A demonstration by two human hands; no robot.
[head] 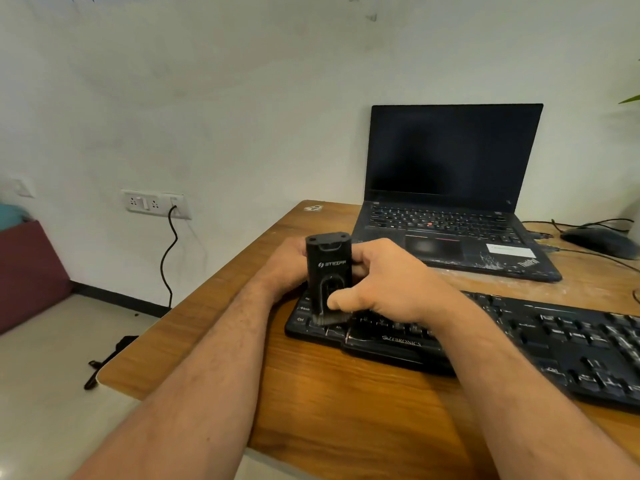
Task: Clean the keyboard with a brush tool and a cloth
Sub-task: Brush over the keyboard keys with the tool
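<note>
A pale, scuffed wall fills the far side of the room. Low on it at left sits a white socket plate, with a black cord hanging from it to the floor. The floor is light and smooth, edged by a dark skirting strip. A maroon seat stands at far left. A wooden desk fills the right half. A green leaf shows at the right edge.

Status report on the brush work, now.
Right hand and left hand both gripping the upright black plastic brush tool. Bristles down on the black keyboard, left end. Cloth not in view. Nothing blocking.
</note>
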